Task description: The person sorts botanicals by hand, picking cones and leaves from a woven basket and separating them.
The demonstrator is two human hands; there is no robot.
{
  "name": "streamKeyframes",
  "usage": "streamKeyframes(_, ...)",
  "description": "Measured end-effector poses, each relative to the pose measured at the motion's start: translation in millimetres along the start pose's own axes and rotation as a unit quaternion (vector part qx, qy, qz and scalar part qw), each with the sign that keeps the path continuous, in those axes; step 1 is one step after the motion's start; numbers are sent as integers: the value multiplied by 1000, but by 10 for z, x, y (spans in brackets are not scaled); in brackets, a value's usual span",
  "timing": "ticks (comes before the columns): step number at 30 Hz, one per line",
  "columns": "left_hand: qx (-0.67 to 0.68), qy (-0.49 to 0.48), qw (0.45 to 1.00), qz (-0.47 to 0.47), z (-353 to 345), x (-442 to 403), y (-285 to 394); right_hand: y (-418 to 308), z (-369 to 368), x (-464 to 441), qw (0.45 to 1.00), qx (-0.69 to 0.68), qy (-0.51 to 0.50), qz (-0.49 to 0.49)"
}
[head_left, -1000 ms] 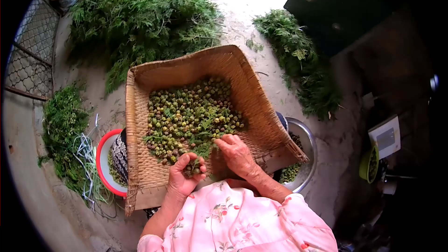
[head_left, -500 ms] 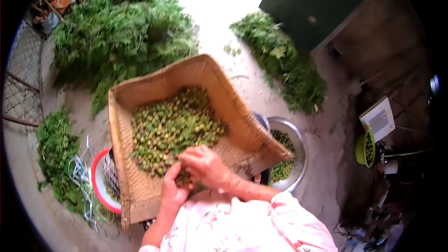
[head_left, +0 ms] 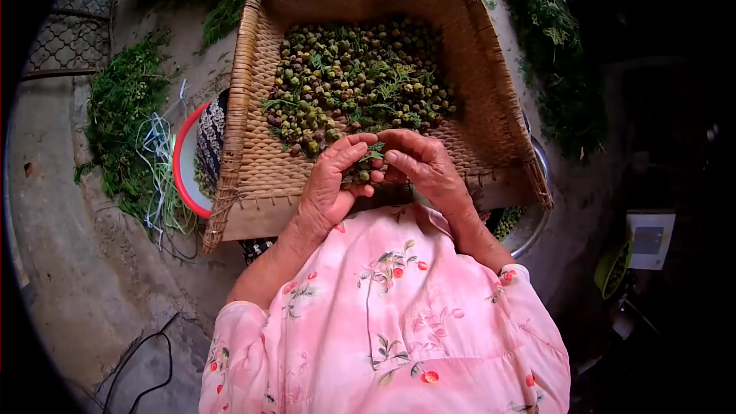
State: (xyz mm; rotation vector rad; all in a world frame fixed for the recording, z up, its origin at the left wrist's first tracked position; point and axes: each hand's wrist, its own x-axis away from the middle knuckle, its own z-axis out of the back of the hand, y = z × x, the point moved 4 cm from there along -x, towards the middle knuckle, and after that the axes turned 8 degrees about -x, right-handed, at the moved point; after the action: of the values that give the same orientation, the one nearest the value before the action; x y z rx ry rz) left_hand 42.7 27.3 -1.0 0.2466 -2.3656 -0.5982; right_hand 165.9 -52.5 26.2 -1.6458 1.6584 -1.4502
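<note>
A woven basket tray (head_left: 238, 107) with raised sides rests in front of the body, holding a heap of small round green-brown cones (head_left: 345, 77) mixed with leafy bits. Over its near edge, my left hand (head_left: 333, 180) is curled with the palm side up. Facing it, my right hand (head_left: 425, 165) bends its fingers inward, the fingertips of both nearly meeting. Between them is a small green sprig (head_left: 373, 155) with a few cones, partly covered by the fingers.
A red-rimmed basin (head_left: 184, 169) stands left of the basket and a metal basin (head_left: 540, 207) right. Cut green branches (head_left: 123, 115) lie on the concrete floor with tangled plastic strings (head_left: 157, 161). A green bowl (head_left: 613, 268) is at far right; a black cable (head_left: 138, 345) lies lower left.
The view has shifted and straightened, so the basket appears higher and more level. My right hand has gone from crossing over the left to facing it, with the sprig between them.
</note>
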Motion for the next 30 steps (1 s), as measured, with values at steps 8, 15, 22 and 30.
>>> streamKeyframes(8,-42,31,999,-10,66,20,-40,-68,-28,65,986,152,60,33)
streamKeyframes(15,63,41,997,4,161,32,-11,-679,324,141,710,496,320,384)
streamKeyframes(22,92,35,995,-2,192,-13,-20,-198,167,-28,774,556,137,270)
streamKeyframes(30,43,52,998,5,142,-20,-30,-335,-26,34,866,419,121,244)
